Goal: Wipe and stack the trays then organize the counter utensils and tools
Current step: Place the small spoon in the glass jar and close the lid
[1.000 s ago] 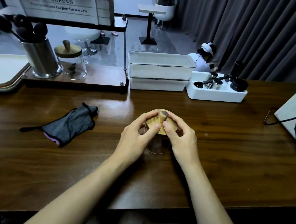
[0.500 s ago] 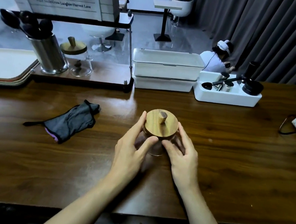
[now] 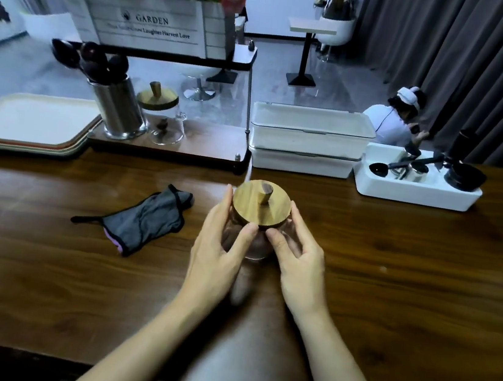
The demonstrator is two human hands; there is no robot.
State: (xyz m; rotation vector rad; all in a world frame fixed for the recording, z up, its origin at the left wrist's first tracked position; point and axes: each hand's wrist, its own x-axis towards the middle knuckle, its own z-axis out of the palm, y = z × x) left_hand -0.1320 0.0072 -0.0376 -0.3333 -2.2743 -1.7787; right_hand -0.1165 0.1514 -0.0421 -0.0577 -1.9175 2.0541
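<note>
In the head view, the left hand point(image 3: 220, 250) and right hand point(image 3: 300, 260) are cupping the glass jar point(image 3: 253, 249) mid-tabletop point(image 3: 390, 288). Their fingers point(image 3: 298, 225) are curling round its sides just under the wooden lid point(image 3: 257, 205), likely steadying it for carrying. A grey cloth point(image 3: 147, 221) is lying apart, leftward.

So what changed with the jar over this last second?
Both hands left the wooden lid and slid down to the sides of the glass jar; the left hand and right hand now hold it between them. The lid stays on; the cloth and stacked trays lie as before.
</note>
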